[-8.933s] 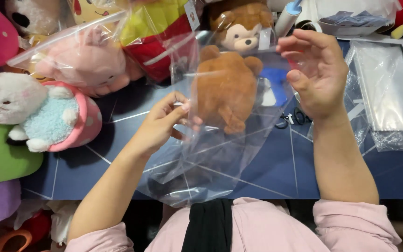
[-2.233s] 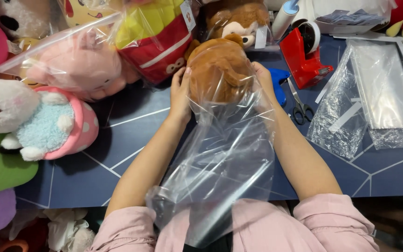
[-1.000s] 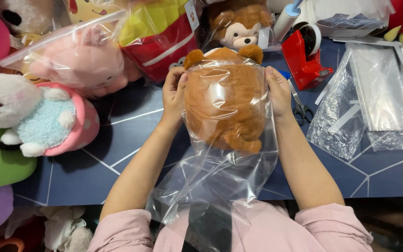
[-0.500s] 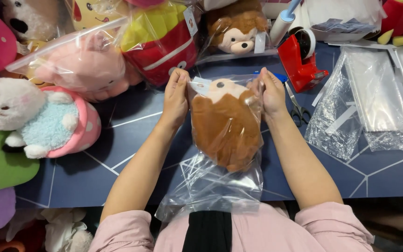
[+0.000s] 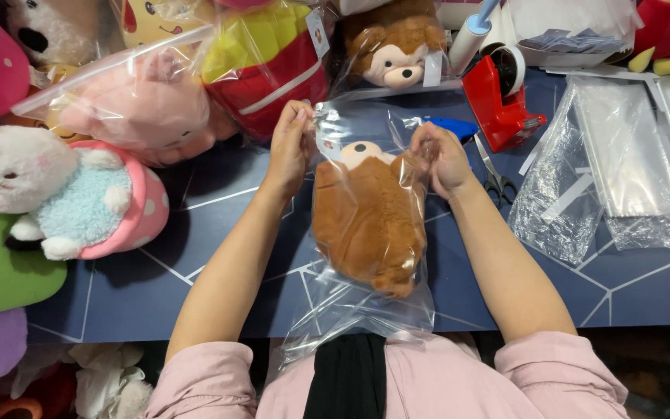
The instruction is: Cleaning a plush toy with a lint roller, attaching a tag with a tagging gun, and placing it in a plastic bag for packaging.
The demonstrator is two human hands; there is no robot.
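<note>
The left hand and right hand each pinch a top corner of the clear plastic bag, keeping its mouth taut so the brown plush monkey sits low inside. It hangs over a dark blue table crowded with bagged plush toys, a red tape dispenser and spare clear bags.

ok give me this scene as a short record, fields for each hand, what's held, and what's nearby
left hand: pinches the clear plastic bag at its top left corner
right hand: pinches the bag's top right corner
contents: brown plush monkey, face toward the opening
surface: dark blue table
nearby right: red tape dispenser, scissors, spare clear bags
nearby left: bagged pink plush
</note>
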